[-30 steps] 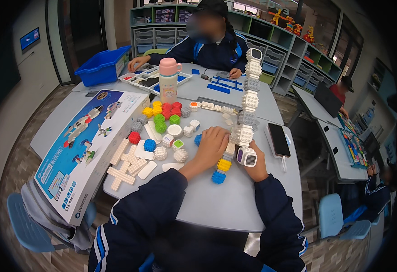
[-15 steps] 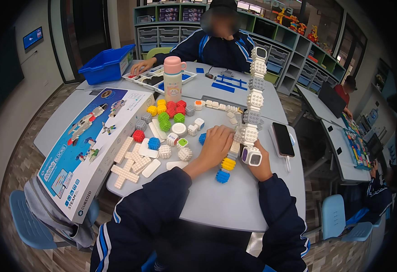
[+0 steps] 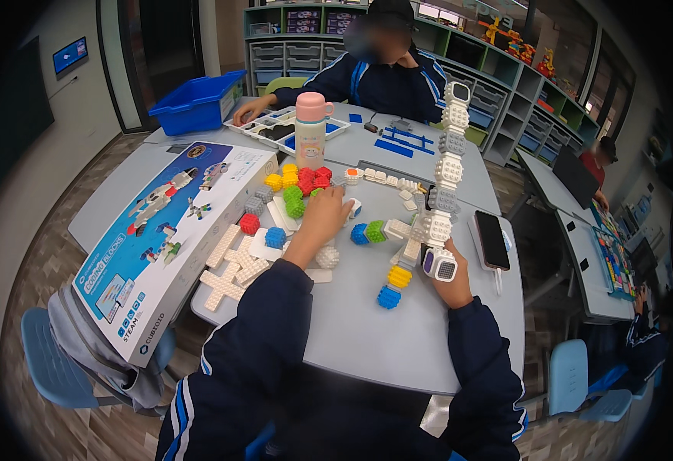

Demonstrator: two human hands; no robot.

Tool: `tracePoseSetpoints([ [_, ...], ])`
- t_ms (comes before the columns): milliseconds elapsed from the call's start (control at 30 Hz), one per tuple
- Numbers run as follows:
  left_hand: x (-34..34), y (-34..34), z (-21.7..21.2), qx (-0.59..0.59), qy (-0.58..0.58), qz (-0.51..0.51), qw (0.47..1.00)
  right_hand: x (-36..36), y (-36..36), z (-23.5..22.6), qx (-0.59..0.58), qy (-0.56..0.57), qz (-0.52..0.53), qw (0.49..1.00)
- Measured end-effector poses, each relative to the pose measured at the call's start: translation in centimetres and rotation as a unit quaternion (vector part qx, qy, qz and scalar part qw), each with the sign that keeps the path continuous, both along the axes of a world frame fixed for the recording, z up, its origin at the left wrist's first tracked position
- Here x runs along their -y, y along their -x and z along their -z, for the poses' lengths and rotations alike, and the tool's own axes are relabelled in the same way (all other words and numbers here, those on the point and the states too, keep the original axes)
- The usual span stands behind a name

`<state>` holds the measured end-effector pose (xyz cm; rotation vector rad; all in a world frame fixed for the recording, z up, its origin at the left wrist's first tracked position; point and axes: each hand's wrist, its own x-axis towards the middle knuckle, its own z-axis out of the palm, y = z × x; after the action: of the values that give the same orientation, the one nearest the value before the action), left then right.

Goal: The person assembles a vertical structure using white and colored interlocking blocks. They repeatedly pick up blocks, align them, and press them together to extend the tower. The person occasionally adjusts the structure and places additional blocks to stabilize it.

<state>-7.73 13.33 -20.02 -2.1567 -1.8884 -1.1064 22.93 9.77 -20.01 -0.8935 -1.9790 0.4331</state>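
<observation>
A tall tower of studded white and grey blocks [image 3: 448,165] stands on the right of the table, its base joined to side arms ending in blue, green and yellow blocks [image 3: 389,296]. My right hand [image 3: 453,278] is wrapped round the tower's base, next to a white block with a dark grid face [image 3: 439,265]; some fingers are hidden behind it. My left hand [image 3: 325,215] reaches over the loose blocks with its fingers stretched forward. Around it lie green blocks [image 3: 293,201], red blocks [image 3: 315,181] and a small white block [image 3: 356,207], while its palm side is hidden.
A pink-capped bottle [image 3: 310,134] stands behind the pile. To the left are a large kit box [image 3: 167,230] and white studded plates [image 3: 221,288]. A phone [image 3: 492,240] lies right of the tower. Across the table, a person sits by a parts tray [image 3: 336,132] and blue bin [image 3: 194,104].
My left hand has left the tower's base and moved left to the loose blocks, uncovering the side arm with green and blue blocks. My right hand stays at the base. The view has shifted slightly.
</observation>
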Motion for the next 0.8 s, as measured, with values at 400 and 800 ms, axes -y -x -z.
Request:
tracePoseSetpoints([
  [400, 0.1, -0.1, 1.0, -0.098, 0.021, -0.039, 0.994, -0.2, -0.1, 0.2, -0.015, 0.029, -0.01, 0.999],
  [800, 0.1, 0.5, 0.6, -0.064, 0.007, -0.103, 0.993, 0.2, 0.0, -0.6, 0.006, 0.015, 0.003, 1.0],
])
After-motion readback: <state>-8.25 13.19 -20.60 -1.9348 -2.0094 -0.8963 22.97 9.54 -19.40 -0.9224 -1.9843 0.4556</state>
